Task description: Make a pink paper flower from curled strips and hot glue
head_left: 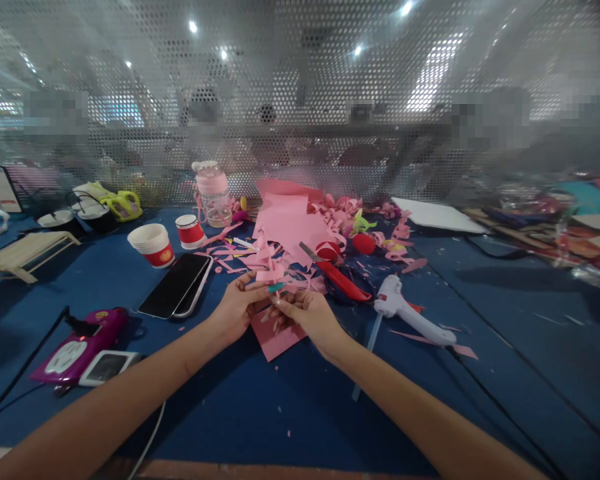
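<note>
In front of me, my left hand (237,307) pinches a small piece of pink paper (270,274) that stands up from its fingers. The fingertips of my right hand (307,315) are pressed together right beside it, at the lower end of the same piece. A small teal thing (277,287) shows between the two hands; I cannot make out what it is. Beneath the hands a pink paper sheet (275,345) lies on the blue table (245,413). Red-handled scissors (344,280) lie half open just beyond my right hand.
A white glue gun (405,312) with its cord lies right. Pink sheets (293,223) and paper scraps (343,207) pile up behind. To the left are phones (175,287), paper cups (153,245), a bottle (213,193) and a purple device (83,343). A perforated metal screen (300,80) stands behind.
</note>
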`<action>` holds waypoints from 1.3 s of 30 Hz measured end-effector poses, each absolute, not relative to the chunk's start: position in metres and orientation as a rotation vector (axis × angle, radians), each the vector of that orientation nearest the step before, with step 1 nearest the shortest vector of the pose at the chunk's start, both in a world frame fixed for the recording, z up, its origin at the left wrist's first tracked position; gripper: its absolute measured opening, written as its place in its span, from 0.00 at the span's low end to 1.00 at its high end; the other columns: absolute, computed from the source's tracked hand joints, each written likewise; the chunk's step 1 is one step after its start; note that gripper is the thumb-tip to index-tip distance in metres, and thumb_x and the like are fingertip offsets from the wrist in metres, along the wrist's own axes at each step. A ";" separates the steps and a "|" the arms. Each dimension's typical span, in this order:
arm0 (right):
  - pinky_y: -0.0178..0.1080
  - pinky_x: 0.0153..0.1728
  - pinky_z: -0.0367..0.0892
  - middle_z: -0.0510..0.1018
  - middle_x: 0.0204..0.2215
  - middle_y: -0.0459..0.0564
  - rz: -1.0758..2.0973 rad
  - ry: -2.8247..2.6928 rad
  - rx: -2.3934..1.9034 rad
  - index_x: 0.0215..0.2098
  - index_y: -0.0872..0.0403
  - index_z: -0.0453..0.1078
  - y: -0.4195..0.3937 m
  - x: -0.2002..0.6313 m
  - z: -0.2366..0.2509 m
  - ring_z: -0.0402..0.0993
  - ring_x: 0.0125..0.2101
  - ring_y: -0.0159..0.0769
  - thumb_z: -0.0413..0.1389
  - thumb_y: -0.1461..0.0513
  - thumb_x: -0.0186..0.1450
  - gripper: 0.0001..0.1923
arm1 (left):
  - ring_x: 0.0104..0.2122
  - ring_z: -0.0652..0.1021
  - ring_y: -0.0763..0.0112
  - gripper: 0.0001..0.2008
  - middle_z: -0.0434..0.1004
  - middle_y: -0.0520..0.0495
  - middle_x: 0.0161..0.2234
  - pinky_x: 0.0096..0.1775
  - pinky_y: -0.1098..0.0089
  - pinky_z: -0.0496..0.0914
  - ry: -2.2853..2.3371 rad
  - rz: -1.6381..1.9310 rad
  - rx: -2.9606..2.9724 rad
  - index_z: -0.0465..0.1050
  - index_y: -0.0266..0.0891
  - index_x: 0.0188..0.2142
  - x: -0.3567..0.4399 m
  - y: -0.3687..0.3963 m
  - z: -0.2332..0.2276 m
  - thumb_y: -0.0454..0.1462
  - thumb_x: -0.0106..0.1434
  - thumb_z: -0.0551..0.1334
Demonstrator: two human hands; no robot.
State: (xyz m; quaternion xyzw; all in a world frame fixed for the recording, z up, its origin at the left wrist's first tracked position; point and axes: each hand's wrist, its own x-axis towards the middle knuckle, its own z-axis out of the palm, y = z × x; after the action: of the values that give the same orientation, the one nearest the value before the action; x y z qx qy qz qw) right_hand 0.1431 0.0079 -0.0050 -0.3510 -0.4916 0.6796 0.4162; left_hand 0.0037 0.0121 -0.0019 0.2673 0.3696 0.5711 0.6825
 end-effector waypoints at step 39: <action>0.33 0.21 0.70 0.76 0.17 0.47 1.724 -1.164 -0.949 0.21 0.59 0.68 0.006 0.135 -0.009 0.71 0.15 0.28 0.64 0.51 0.44 0.19 | 0.19 0.76 0.75 0.20 0.74 0.56 0.18 0.22 0.78 0.69 0.900 1.332 0.614 0.65 0.35 0.30 0.006 0.014 -0.005 0.25 0.37 0.70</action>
State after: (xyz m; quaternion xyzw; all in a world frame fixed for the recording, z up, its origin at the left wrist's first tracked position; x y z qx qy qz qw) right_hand 0.1347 0.0064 -0.0092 -0.3779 -0.4633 0.6860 0.4146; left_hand 0.0058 0.0144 -0.0054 0.2703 0.3967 0.5869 0.6520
